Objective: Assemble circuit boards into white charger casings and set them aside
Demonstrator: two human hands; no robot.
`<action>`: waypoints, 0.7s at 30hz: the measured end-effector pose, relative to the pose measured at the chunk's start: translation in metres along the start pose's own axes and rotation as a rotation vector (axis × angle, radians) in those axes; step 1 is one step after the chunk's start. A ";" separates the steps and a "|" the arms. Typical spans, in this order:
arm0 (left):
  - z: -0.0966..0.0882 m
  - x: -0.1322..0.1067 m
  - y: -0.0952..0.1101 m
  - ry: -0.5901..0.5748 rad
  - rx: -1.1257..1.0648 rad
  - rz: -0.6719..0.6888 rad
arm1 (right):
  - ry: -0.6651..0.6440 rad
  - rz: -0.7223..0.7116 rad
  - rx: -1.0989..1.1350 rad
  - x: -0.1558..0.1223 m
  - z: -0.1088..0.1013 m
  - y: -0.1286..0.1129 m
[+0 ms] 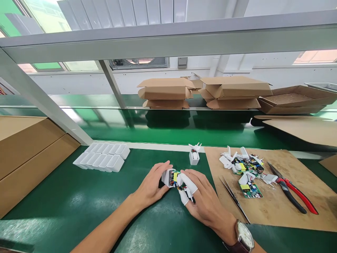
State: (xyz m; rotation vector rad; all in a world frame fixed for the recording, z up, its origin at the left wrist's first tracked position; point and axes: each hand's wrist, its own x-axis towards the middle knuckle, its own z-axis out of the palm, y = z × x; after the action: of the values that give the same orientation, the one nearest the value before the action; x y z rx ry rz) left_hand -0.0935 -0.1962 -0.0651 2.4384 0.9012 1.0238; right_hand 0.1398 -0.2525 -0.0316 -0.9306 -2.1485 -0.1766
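My left hand (155, 181) is closed around a small white plastic housing (166, 177), its open end facing right. Against that opening sits a circuit board (175, 178) with a yellow block and other parts, partly inside the housing. My right hand (202, 195), with white covers on two fingertips, pinches the board's right end; the fingers hide part of it. Beyond my hands, a white housing (194, 158) stands upright with a white pronged piece sticking out of its top. Several empty white housings (101, 156) stand in rows at the left.
On a brown board (284, 214) at right lie a pile of circuit boards (246, 165) with white parts, tweezers (234, 199) and red-black pliers (292, 191). A large carton (28, 151) borders the left side. Cardboard boxes (165, 89) stand behind, under a metal frame bar (168, 38).
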 end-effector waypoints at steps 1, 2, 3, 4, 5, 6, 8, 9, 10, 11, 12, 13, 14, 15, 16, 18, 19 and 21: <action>0.000 0.000 0.001 -0.003 0.000 0.002 | -0.001 0.001 -0.002 0.000 0.000 0.000; 0.000 0.000 0.001 -0.007 0.001 0.006 | -0.004 0.000 -0.003 0.000 0.000 0.000; 0.000 0.000 0.002 -0.012 0.004 0.010 | -0.006 -0.002 -0.004 0.000 0.000 0.000; 0.000 0.001 0.002 -0.017 0.008 0.015 | -0.008 -0.004 -0.004 0.000 -0.001 0.000; -0.001 0.001 0.002 -0.021 0.011 0.018 | -0.010 -0.006 -0.003 0.001 -0.001 0.000; -0.001 0.001 0.003 -0.024 0.014 0.021 | -0.010 -0.010 -0.004 0.001 -0.001 0.000; -0.001 0.001 0.003 -0.028 0.018 0.022 | -0.008 -0.015 -0.011 0.001 0.000 0.001; -0.001 0.001 0.002 -0.030 0.020 0.021 | -0.008 -0.017 -0.015 0.001 0.000 0.001; -0.001 0.001 0.002 -0.033 0.021 0.019 | -0.008 -0.018 -0.020 0.001 0.000 0.001; -0.001 0.001 0.002 -0.036 0.023 0.017 | -0.009 -0.019 -0.024 0.001 0.001 0.001; 0.000 0.001 0.001 -0.039 0.024 0.015 | -0.011 -0.018 -0.028 0.001 0.001 0.001; 0.000 0.000 0.001 -0.041 0.026 0.011 | -0.013 -0.016 -0.031 0.001 0.001 0.001; 0.000 0.000 0.000 -0.042 0.028 0.008 | -0.016 -0.014 -0.035 0.002 0.001 0.000; 0.000 -0.001 0.000 -0.043 0.030 0.005 | -0.019 -0.012 -0.039 0.002 0.000 0.000; 0.000 -0.001 -0.001 -0.044 0.034 0.002 | -0.021 -0.010 -0.043 0.002 0.000 0.000; 0.001 -0.002 -0.001 -0.050 0.042 -0.002 | -0.030 -0.010 -0.049 0.002 -0.002 -0.001; 0.001 -0.002 -0.001 -0.056 0.046 -0.005 | -0.036 -0.012 -0.049 0.003 -0.003 -0.001; 0.000 -0.002 -0.001 -0.067 0.049 -0.010 | -0.050 -0.013 -0.050 0.003 -0.003 -0.001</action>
State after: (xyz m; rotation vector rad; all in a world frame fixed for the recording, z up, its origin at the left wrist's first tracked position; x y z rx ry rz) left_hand -0.0950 -0.1970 -0.0667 2.4903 0.9257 0.9217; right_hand 0.1402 -0.2527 -0.0274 -0.9591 -2.2049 -0.2164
